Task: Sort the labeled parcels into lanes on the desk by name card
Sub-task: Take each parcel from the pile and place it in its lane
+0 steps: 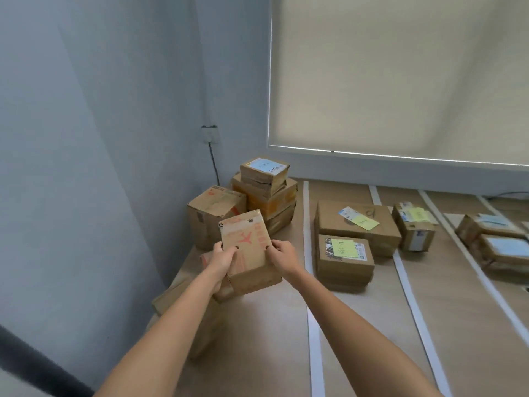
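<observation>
Both hands, left (221, 257) and right (282, 255), are gripping the parcel (247, 250), fingers curled over its side edges, lifted just left of the first tape strip (307, 224) on the worktop (286, 325). It is looking stiff and light; holding opposite edges suits it.

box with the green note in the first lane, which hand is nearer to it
Right. The right hand grips the held parcel just left of that box; the left hand is on the parcel's far side.

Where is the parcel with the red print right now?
The parcel with red print is held up between the left hand and right hand, left of the first white tape strip, before the stacked boxes.
</observation>
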Demonstrator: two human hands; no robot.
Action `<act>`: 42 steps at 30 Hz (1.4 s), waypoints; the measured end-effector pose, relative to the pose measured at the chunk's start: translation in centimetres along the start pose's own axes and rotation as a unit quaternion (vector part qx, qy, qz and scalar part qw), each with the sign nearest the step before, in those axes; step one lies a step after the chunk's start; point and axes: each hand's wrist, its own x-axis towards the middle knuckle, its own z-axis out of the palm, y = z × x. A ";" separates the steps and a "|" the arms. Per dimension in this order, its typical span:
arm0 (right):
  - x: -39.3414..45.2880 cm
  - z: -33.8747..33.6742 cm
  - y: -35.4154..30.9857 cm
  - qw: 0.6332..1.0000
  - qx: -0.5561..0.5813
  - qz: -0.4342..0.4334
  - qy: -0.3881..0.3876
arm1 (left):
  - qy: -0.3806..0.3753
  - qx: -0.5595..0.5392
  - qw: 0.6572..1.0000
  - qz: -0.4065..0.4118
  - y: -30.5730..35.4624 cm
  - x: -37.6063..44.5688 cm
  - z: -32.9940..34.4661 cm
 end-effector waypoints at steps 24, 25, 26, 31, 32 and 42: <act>-11.0 -22.0 9.9 0.907 0.284 0.165 0.263 | -0.252 -0.007 0.957 0.144 5.9 -6.1 24.0; -11.0 -22.1 9.9 0.907 0.285 0.160 0.267 | -0.259 -0.009 0.957 0.133 5.9 -6.1 24.2; -11.0 -22.1 9.8 0.908 0.282 0.155 0.270 | -0.264 -0.012 0.957 0.119 5.9 -6.1 24.4; -10.2 -22.4 7.5 0.911 0.319 0.088 0.246 | -0.245 -0.040 0.968 0.046 5.4 -5.1 24.2; -10.1 -22.5 7.2 0.908 0.337 0.058 0.243 | -0.243 -0.050 0.968 0.034 5.2 -4.8 24.0; -9.3 -22.0 7.6 0.924 0.318 0.030 0.211 | -0.298 -0.026 0.954 0.029 5.3 -4.7 23.4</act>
